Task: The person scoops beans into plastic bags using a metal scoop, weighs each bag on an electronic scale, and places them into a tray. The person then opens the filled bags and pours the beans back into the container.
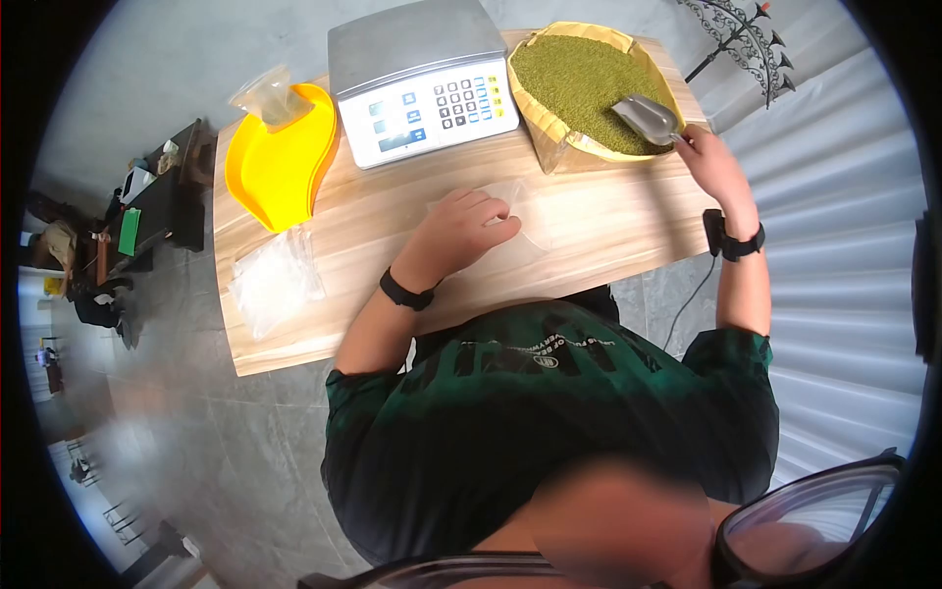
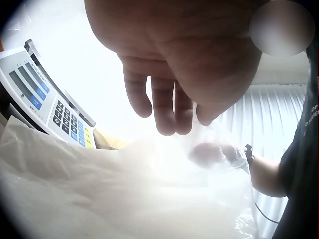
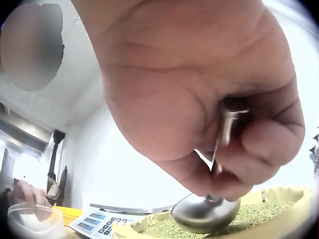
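My right hand (image 1: 718,169) grips the handle of a metal scoop (image 1: 648,120), seen close up in the right wrist view. The scoop's bowl (image 3: 207,213) rests at the surface of small green beans (image 1: 579,74), which fill a brown paper sack (image 1: 549,149). Over the front of the table, my left hand (image 1: 461,234) holds a clear plastic bag (image 1: 528,211) by its edge. In the left wrist view, the bag (image 2: 124,194) spreads below the fingers, with the thumb beside its upper edge.
A digital scale (image 1: 422,98) stands at the back, left of the sack. A yellow pan (image 1: 280,172) sits farther left, with a small clear bag (image 1: 267,98) at its far end. Flat clear bags (image 1: 277,285) lie at the table's left edge. A pleated white curtain (image 1: 834,294) hangs at right.
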A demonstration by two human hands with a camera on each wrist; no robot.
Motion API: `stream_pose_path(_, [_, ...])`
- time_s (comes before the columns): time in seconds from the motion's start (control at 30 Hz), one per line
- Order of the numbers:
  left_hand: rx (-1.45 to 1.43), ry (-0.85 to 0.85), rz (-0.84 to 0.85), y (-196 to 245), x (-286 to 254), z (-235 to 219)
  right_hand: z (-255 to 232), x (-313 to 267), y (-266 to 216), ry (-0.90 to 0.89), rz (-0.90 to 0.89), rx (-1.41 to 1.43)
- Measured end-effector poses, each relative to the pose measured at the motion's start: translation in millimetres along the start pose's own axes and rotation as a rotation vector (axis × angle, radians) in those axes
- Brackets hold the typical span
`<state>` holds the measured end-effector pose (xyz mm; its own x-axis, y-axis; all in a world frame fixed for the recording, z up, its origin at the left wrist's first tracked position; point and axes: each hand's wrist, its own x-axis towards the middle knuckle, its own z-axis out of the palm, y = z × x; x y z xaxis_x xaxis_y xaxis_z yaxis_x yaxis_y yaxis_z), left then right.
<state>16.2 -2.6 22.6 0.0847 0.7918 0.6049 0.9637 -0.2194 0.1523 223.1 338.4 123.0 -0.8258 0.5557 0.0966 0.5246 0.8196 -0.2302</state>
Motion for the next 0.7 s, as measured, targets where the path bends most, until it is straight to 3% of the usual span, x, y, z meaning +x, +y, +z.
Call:
stream_pose_path(0.07, [-0.002,0.001,-0.004,-1,-1,1,-19,-4,2,-0.013,0.024,0.003])
stream_pose_path(0.17, [-0.021,-0.007,-0.018,0,-1,0,-33,-11,-2,-0.196,0.120,-0.126])
stream_pose_path(0.27, [-0.035,-0.008,-0.028,0,-1,1,-5,-2,9,-0.086,-0.026,-0.088])
stream_pose_path(0.5, [-0.044,0.005,-0.037,-1,0,-2,56,54,5,-0.072,-0.035,-0.011])
stream_pose_path(0.7, [-0.028,0.051,-0.070,-5,-2,-2,63,56,3,-0.049,-0.047,0.023])
